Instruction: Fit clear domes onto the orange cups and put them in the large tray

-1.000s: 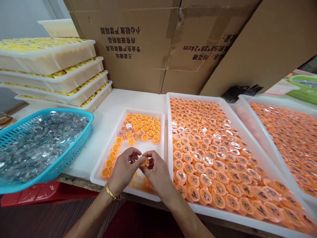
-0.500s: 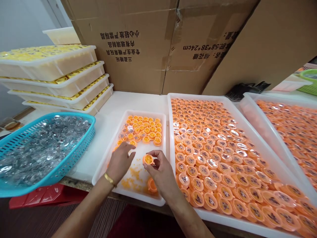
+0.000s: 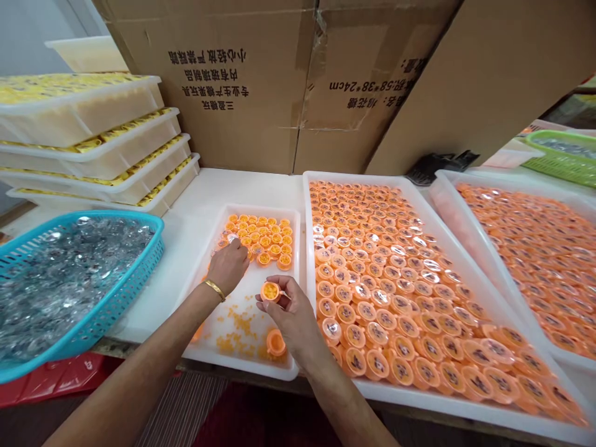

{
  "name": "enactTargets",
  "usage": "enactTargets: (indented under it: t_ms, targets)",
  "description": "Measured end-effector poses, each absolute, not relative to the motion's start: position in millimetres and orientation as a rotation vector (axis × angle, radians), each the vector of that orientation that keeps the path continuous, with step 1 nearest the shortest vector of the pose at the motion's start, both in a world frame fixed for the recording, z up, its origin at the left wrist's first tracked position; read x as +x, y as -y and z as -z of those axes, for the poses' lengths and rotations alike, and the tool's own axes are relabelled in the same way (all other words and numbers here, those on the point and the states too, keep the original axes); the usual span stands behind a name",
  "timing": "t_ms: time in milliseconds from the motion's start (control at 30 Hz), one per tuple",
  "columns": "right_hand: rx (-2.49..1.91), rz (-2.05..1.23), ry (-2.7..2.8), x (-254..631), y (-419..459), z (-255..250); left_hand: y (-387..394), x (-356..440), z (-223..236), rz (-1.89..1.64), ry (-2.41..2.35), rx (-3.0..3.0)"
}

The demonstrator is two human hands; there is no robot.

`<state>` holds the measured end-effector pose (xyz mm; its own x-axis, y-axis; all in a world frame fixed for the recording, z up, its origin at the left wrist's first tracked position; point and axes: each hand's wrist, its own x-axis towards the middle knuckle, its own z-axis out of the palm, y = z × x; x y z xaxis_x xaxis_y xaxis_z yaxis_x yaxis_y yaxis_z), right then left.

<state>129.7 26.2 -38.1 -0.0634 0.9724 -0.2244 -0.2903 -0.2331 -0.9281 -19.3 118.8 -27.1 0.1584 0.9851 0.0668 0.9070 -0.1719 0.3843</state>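
My right hand [image 3: 291, 316] pinches a small orange cup [image 3: 270, 290] with its open top up, over the small white tray [image 3: 293, 298]. My left hand [image 3: 228, 266], a gold bangle on its wrist, has reached to the back of that tray. Its curled fingers touch a clear lid [image 3: 231, 238] among the group of open orange cups [image 3: 263, 239]. Whether they grip the lid I cannot make out. Another orange cup [image 3: 275, 343] lies at the tray's near edge amid yellow crumbs [image 3: 242, 326].
A large white tray [image 3: 311, 248] full of sealed orange cups lies right of the small one, and another such tray [image 3: 447, 205] is farther right. A blue basket [image 3: 139, 273] of clear lids sits left. Stacked white trays [image 3: 116, 161] and cardboard boxes [image 3: 261, 124] stand behind.
My hands parted. The left hand went from the held cup forward to the back of the small tray. The right hand kept the cup, which now shows its open top.
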Motion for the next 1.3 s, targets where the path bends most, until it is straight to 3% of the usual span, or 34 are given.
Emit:
enactTargets:
  t_ms: [133,367,800,1300]
  targets:
    - [-1.138,-1.538,0.834,131,-26,35,-93,-24,6,-0.611,-1.754,1.972]
    - [-1.078,-1.533,0.817,134,-20,12,-34,-23,15,-0.847,-0.928,0.707]
    - [-1.261,-1.422,0.982,136,-23,24,-25,-5,18,-0.952,-1.083,0.789]
    - [-1.127,-1.555,0.859,133,-24,22,-28,-10,9,-1.111,-0.927,0.315]
